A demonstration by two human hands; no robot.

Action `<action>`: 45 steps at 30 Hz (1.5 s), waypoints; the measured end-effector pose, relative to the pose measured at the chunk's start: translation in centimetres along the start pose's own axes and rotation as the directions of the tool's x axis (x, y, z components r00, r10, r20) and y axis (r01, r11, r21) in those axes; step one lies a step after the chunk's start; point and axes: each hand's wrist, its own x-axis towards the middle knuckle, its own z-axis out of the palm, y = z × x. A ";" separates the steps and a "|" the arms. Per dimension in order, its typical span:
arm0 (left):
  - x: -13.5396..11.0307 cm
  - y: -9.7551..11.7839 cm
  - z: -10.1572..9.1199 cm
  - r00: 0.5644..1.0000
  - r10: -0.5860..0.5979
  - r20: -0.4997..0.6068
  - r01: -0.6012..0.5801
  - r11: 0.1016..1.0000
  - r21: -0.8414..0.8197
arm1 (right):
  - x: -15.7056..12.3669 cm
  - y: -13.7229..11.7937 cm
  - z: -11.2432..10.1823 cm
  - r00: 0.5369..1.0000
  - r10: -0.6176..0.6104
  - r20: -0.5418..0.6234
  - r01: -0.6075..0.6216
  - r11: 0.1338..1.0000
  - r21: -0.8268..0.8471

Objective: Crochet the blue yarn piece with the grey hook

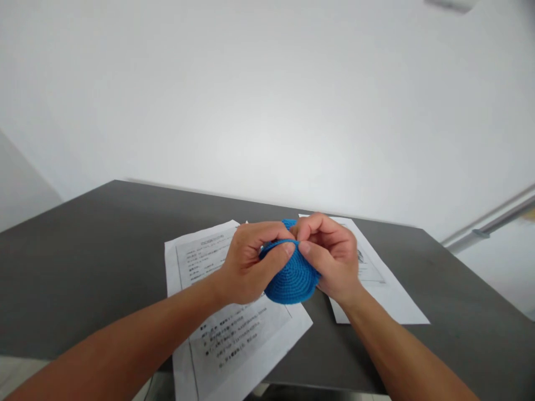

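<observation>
A blue crocheted piece [291,278] with rounded rows of stitches is held up above the table, between my two hands. My left hand [254,259] grips its left upper edge, thumb in front and fingers behind. On the other side, my right hand [332,250] pinches the top edge between thumb and index finger, close to the left thumb. A bit more of the blue work shows behind the fingers. Whether a hook or needle is in the right fingers is hidden.
Printed sheets [246,362] lie under and left of my hands, one reaching past the front edge of the dark table [104,267]. Another sheet [393,301] lies at the right. A white wall [251,111] rises behind, and a metal rail [501,217] runs at far right.
</observation>
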 end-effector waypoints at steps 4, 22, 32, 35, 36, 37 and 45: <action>-0.5 -0.3 -0.9 0.993 0.057 0.107 -0.062 0.997 0.043 | -0.3 -0.6 0.4 0.998 0.017 0.060 -0.017 1.000 -0.010; -0.9 -1.4 -0.1 0.990 -0.135 0.027 0.137 0.989 -0.057 | -0.3 1.3 0.0 0.996 0.086 0.010 -0.087 0.995 0.042; -0.9 -1.2 -0.3 0.995 -0.101 0.019 0.101 0.995 0.010 | -0.2 1.2 0.2 0.998 0.056 0.000 -0.056 0.998 -0.027; -1.0 -1.2 -0.2 0.995 -0.101 0.014 0.101 0.995 0.017 | -0.2 1.0 0.3 0.999 0.037 0.001 -0.036 0.995 -0.089; -1.0 -1.2 -0.2 0.994 -0.105 0.010 0.105 0.994 0.012 | -0.2 0.9 0.3 0.999 0.035 -0.004 -0.035 0.994 -0.101; -1.0 -1.2 -0.1 0.994 -0.110 0.003 0.110 0.994 0.004 | -0.2 0.9 0.3 0.999 0.033 -0.014 -0.034 0.993 -0.110; -1.0 -0.9 0.1 0.983 -0.172 -0.056 0.171 0.985 -0.028 | 0.0 0.8 0.4 0.999 0.013 -0.049 -0.017 0.995 -0.097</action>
